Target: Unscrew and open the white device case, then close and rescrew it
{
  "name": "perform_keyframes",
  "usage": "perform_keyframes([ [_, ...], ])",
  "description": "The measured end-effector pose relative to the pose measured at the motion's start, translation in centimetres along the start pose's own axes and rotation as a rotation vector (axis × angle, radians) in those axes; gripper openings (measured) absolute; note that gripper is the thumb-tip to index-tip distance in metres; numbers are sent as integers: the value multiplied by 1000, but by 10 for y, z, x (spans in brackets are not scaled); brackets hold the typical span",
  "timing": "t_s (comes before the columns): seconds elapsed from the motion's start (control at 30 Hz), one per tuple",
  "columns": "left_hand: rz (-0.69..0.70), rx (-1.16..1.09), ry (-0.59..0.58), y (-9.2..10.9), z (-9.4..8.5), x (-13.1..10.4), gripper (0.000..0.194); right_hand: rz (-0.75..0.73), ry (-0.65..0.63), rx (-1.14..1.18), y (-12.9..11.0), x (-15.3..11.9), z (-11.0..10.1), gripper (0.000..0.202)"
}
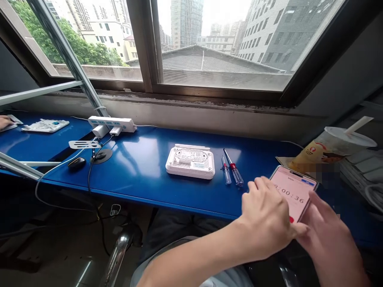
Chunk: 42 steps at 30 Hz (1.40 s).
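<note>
A smartphone with a pink timer screen is held up at the right, tilted. My left hand closes on its left side, covering the lower left of the screen. My right hand grips the phone's right edge and lower corner; some of its fingers are hidden behind the phone. Left of my hands lie two screwdrivers with clear and red handles, a small screwdriver and a larger screwdriver. Beyond them a white router rests with its labelled, vented side up.
A drink cup with a straw stands at the right. On the left are a power strip with plugs, a black mouse, cables and a metal frame. Another person's hand shows at the far left near a white part.
</note>
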<state>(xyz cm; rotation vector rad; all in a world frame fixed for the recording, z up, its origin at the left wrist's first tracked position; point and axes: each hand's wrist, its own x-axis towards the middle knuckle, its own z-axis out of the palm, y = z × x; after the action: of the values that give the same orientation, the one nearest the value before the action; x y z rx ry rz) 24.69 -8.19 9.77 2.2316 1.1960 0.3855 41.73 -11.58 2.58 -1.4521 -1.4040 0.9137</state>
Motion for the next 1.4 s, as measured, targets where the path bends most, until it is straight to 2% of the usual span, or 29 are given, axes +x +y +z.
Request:
perform_keyframes([
  [0.03, 0, 20, 12, 3, 5, 5, 90, 57, 32, 58, -5, 10, -7, 82],
  [0.07, 31, 22, 14, 3, 8, 6, 90, 204, 68, 206, -10, 21, -12, 83],
  [0.1, 66, 18, 26, 0, 8, 5, 87, 333, 81, 333, -16, 31, -16, 83],
  [0.17, 105, 15, 127, -15, 2, -6, 80, 462, 128, 454, -26, 52, -19, 75],
  [0.23, 94, 3, 210, -42, -11, -22, 63, 516, 79, 497, -29, 69, -20, 62],
  [0.3, 31, 17, 363, -76, -29, -38, 44, 551, 60, 477, -26, 83, -21, 52],
  [0.37, -67, 107, 553, -114, -47, -50, 43, 551, 72, 407, -20, 92, -23, 52],
  [0.43, -140, 222, 670, -152, -65, -59, 52, 504, 96, 295, -14, 98, -27, 64],
  [0.53, -159, 314, 667, -197, -84, -68, 70, 445, 120, 45, -12, 103, -32, 86],
  [0.67, -154, 242, 551, -234, -91, -71, 86, 387, 92, -264, -16, 103, -33, 96],
  [0.8, -146, 126, 479, -248, -87, -69, 90, 272, 86, -431, -15, 96, -29, 110],
  [0.93, -208, 114, 408, -247, -84, -68, 87, 145, 49, -526, -6, 91, -26, 108],
  [1.1, -148, 140, 395, -245, -84, -69, 85, 1, 37, -706, 5, 92, -19, 113],
  [1.4, -118, 128, 433, -246, -83, -69, 95, 88, 26, -860, -2, 100, -10, 105],
])
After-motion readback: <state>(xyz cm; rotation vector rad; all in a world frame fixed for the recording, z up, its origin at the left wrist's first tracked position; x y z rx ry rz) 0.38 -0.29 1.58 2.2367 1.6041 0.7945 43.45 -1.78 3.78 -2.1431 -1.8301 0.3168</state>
